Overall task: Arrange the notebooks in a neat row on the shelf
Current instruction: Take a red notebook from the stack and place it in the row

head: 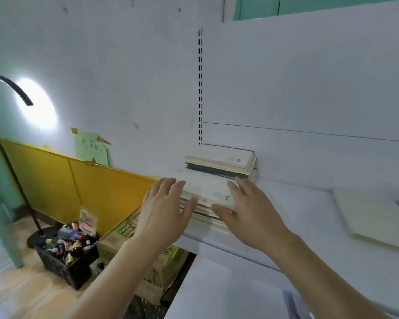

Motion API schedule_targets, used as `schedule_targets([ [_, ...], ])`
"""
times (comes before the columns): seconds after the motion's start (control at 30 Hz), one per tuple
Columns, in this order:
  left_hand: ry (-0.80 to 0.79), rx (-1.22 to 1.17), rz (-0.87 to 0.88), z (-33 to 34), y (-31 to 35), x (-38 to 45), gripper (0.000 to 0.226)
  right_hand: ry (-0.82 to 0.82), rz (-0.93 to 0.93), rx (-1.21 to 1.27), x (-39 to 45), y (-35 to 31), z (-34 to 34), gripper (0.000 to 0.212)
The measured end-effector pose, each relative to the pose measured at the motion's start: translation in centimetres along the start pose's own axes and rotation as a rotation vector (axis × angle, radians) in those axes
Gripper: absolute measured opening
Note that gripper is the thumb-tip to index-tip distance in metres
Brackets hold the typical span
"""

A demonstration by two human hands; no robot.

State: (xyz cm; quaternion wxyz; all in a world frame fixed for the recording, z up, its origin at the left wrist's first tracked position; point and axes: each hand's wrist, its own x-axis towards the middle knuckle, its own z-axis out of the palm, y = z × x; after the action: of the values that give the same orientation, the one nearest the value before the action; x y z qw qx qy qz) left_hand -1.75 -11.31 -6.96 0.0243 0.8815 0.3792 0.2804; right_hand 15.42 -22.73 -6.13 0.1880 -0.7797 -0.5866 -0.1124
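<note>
Two stacks of notebooks lie flat at the left end of a white shelf [297, 203]. The front stack [207, 192] has a white cover on top; the back stack [219, 163] sits against the shelf's rear panel. My left hand [164, 210] has straight fingers at the left side of the front stack. My right hand [247, 210] is flat at the stack's right side, thumb on its front edge. A single cream notebook [376, 217] lies flat on the shelf at the right.
Below the shelf's left end stands a cardboard box [157, 268] and a black crate [67, 256] full of small bottles on the wooden floor. A floor lamp stand [14, 173] and a yellow panel [78, 185] are to the left. A lower white shelf [217, 295] sits beneath.
</note>
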Motion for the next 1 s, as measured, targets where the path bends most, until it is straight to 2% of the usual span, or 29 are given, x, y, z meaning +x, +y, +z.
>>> schedule_targets([
  [0.1, -0.137, 0.110, 0.012, 0.6, -1.7, 2.1, 0.083, -0.073, -0.015, -0.067, 2.4, -0.1, 0.9, 0.082],
  [0.2, -0.225, 0.145, 0.106, 1.5, -3.1, 3.5, 0.090, -0.089, -0.053, -0.113, 3.5, -0.5, 0.8, 0.062],
  [0.3, -0.148, 0.105, 0.189, 1.8, -4.5, 4.3, 0.084, -0.070, -0.100, -0.127, 3.1, -1.6, 0.3, 0.042],
  [0.37, -0.105, 0.088, 0.224, 1.7, -5.1, 5.2, 0.082, -0.061, -0.113, -0.121, 3.1, -2.1, -0.2, 0.040],
  [0.47, -0.089, 0.005, 0.265, 1.4, -5.6, 6.2, 0.082, -0.050, -0.027, -0.020, 2.9, -2.2, -0.8, 0.038],
  [0.6, 0.089, -0.189, 0.332, 1.2, -6.1, 7.0, 0.081, 0.097, 0.014, -0.118, 2.3, -2.9, -1.6, 0.039],
  [0.7, 0.163, -0.256, 0.379, 1.2, -6.4, 7.1, 0.070, 0.162, -0.105, -0.323, 2.1, -3.6, -0.7, 0.028],
  [0.77, 0.142, -0.277, 0.402, 1.3, -6.6, 6.6, 0.067, 0.148, -0.123, -0.373, 1.8, -3.9, 0.1, 0.012],
  [0.87, 0.118, -0.318, 0.409, 1.2, -7.2, 5.8, 0.072, 0.153, -0.039, -0.250, 1.2, -4.1, -0.1, 0.019],
  [0.93, 0.075, -0.390, 0.363, 0.8, -7.6, 5.6, 0.085, 0.252, 0.047, -0.146, 0.8, -4.5, -1.1, 0.027],
  [1.0, 0.001, -0.526, 0.248, 0.0, -7.6, 5.6, 0.098, 0.443, 0.113, -0.161, 0.6, -5.3, -2.6, 0.028],
])
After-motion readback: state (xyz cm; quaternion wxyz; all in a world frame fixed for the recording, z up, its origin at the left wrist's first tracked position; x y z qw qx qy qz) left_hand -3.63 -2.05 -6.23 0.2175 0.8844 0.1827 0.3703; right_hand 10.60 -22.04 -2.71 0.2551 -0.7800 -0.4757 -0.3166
